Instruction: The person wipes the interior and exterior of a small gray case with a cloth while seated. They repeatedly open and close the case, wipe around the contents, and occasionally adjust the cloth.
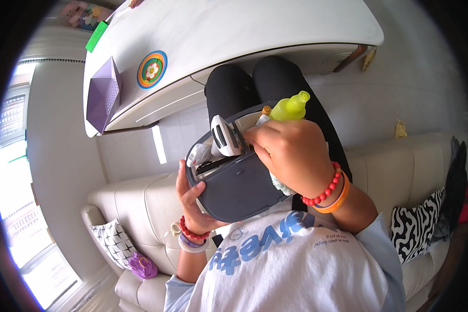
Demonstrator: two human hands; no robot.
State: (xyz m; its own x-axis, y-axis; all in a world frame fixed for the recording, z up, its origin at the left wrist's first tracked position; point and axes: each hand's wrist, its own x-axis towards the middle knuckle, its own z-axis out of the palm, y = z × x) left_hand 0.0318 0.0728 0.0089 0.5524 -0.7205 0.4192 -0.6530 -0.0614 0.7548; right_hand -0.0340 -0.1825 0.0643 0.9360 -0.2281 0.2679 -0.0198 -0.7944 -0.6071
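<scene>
A dark grey plastic storage box (238, 187) with a flat lid panel rests on my lap. My left hand (191, 199) grips its left end, thumb on top and fingers along the side. My right hand (292, 150) reaches into the open part, fingertips pinched; whether they hold anything is hidden. Beside those fingers stands a white device with a dark panel (224, 136). A white remote control (199, 155) leans at the box's left end. Behind my right hand a yellow-green plastic bottle (290, 108) and an orange cylinder (266, 110) poke up. Fuzzy pale cloth (282, 185) shows below my right hand.
A white table (234, 35) stands beyond my knees. It bears a lilac faceted container (103, 97), a round multicoloured mat with a flower (152, 70) and a green block (96, 36). The beige sofa (148, 202) holds patterned cushions (113, 241) and a purple bag (142, 266).
</scene>
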